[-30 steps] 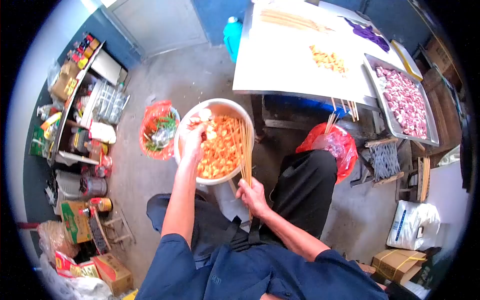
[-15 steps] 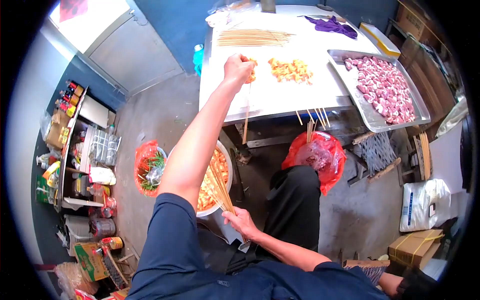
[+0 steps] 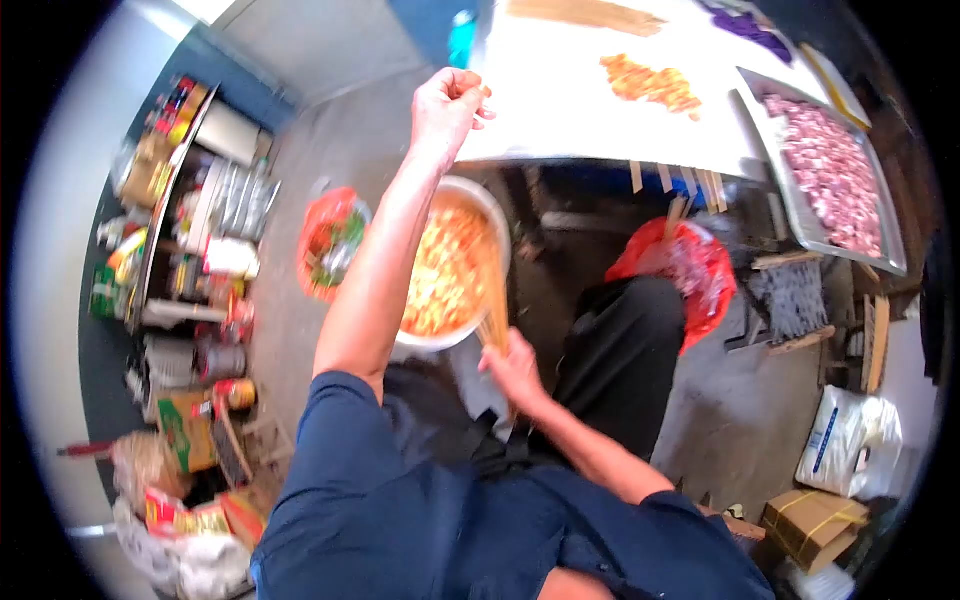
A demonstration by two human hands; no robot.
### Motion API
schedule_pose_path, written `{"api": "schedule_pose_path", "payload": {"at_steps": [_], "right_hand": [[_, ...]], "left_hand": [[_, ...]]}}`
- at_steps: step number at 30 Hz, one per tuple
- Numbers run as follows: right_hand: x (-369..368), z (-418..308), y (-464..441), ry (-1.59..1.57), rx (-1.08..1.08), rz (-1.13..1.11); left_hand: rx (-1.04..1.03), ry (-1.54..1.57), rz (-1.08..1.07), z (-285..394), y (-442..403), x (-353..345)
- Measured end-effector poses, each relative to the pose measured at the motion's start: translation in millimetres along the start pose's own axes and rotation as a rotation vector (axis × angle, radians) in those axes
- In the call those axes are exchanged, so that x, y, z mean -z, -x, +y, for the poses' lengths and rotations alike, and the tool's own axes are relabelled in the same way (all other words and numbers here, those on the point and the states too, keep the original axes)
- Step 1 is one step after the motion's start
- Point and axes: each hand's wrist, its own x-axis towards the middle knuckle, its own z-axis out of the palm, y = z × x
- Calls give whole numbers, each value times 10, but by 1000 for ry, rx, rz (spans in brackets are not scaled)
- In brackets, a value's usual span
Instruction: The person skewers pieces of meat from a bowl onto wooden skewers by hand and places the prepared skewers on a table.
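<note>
While gripping sticks (image 3: 497,300) in the right hand (image 3: 513,372), pointed forward along the bowl's (image 3: 482,200) right side, holding the left hand (image 3: 443,115) with fingers (image 3: 462,84) curled beyond, by the desk (image 3: 560,120); cannot tell if grasping anything.

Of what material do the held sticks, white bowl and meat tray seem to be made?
Held sticks: probably bamboo or wood, matte; thin, straight, tan. White bowl: perhaps plastic, perhaps enamel; smooth, even rim. Meat tray: likely bare metal; silvery-grey, smooth rim.
</note>
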Motion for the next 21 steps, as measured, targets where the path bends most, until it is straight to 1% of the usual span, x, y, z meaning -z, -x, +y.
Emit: {"api": "schedule_pose_path", "payload": {"at_steps": [1, 2, 3, 5, 6, 7, 8, 9, 11, 12, 13, 14, 15, 17, 18, 20, 21], "right_hand": [[-22, 83, -5, 11, 35, 39], [-15, 67, 17, 16, 16, 38], [2, 9, 19, 23, 7, 44], [-3, -49, 24, 28, 4, 70], [-9, -79, 19, 3, -43, 76], [-10, -39, -1, 17, -35, 77], [-11, -89, 9, -20, -73, 52], [-16, -138, 28, -56, -113, 31], [-54, -143, 51, -154, -124, 16], [-60, -153, 70, -160, -116, 8], [-62, -154, 80, -165, -106, 1], [-61, -144, 83, -157, -107, 0], [-56, -130, 87, -183, -106, 0], [-53, -108, 105, -199, -105, -1], [-53, -101, 109, -203, -91, 6], [-50, -91, 112, -202, -75, 19], [-49, -88, 123, -197, -78, 22]], "left_hand": [[11, -1, 43, -87, 194, 226], [42, -12, 82, -204, 395, 444], [118, 17, 121, -367, 588, 628], [215, -155, 95, -691, 1010, 993], [240, -275, 72, -885, 1218, 1138], [270, -302, 81, -1071, 1448, 1241], [229, -556, -20, -1016, 1660, 1305], [262, -557, -26, -1172, 1836, 1340], [380, -504, -138, -1370, 2093, 1368], [315, -593, -199, -1579, 2191, 1403], [246, -680, -261, -1611, 2247, 1392], [209, -701, -269, -1646, 2316, 1370], [252, -710, -302, -1693, 2320, 1353], [193, -749, -343, -1784, 2353, 1288], [193, -742, -338, -1811, 2347, 1259], [2, -795, -332, -1868, 2311, 1202], [3, -788, -332, -1889, 2301, 1162]]}}
